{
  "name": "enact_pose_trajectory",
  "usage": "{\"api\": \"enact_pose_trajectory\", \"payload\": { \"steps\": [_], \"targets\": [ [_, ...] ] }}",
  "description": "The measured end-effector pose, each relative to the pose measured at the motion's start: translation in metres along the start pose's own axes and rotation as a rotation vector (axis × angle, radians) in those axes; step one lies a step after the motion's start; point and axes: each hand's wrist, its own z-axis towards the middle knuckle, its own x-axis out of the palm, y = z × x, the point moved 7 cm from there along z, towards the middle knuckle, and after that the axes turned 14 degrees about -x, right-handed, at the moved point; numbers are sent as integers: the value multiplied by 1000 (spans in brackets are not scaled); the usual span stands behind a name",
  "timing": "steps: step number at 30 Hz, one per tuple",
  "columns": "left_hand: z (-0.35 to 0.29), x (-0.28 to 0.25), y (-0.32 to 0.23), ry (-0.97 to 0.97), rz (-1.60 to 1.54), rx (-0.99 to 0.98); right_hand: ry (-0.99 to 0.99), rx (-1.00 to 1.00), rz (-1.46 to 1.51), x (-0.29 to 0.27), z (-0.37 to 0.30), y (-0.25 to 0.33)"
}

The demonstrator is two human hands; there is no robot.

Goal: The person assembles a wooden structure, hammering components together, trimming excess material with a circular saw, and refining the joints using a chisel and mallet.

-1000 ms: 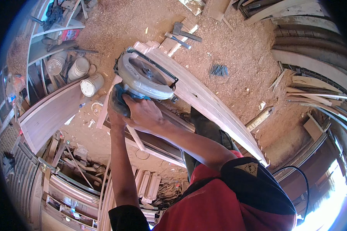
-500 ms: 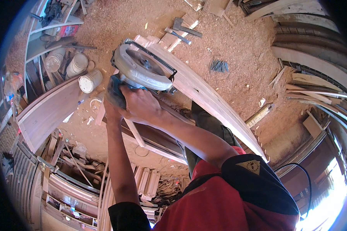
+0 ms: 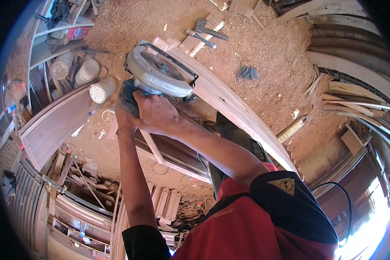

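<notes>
A circular saw (image 3: 149, 71) with a silver blade guard and a black-edged base plate sits at the far end of a long pale board (image 3: 221, 97). Its round blade shows beside the guard. Both of my hands are closed around its dark, bluish handle and motor end. My left hand (image 3: 125, 119) grips from the left, its fingers partly hidden behind the tool. Wrapped over the near side is my right hand (image 3: 158, 113), knuckles up. The underside of the saw, where it meets the wood, is hidden.
A hammer (image 3: 201, 39) and an axe-like tool (image 3: 211, 32) lie past the board. Nails (image 3: 247, 73) are piled on the sawdust floor. White buckets (image 3: 102, 89) stand left, near a wide plank (image 3: 58, 123). Curved timber (image 3: 355, 71) is stacked right; a black cable (image 3: 342, 190) loops behind my shoulder.
The saw and both hands have shifted very slightly left and toward me. My grip stays the same.
</notes>
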Motion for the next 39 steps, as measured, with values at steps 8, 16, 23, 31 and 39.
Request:
{"api": "enact_pose_trajectory", "payload": {
  "steps": [8,16,23,31,39],
  "targets": [
    [0,-3,2,0,7,-17,7,28,17,-3,2,2],
    [13,-5,6,82,32,0,-7,32,10,-3,8,4],
    [18,-13,20,39,1,4,30,47,59,-1,19,4],
    [24,-22,22,21,97,-5,39,36,66,2,31,7],
    [32,-24,14,34,47,-6,-9,16,66,0,39,8]
  ]
}}
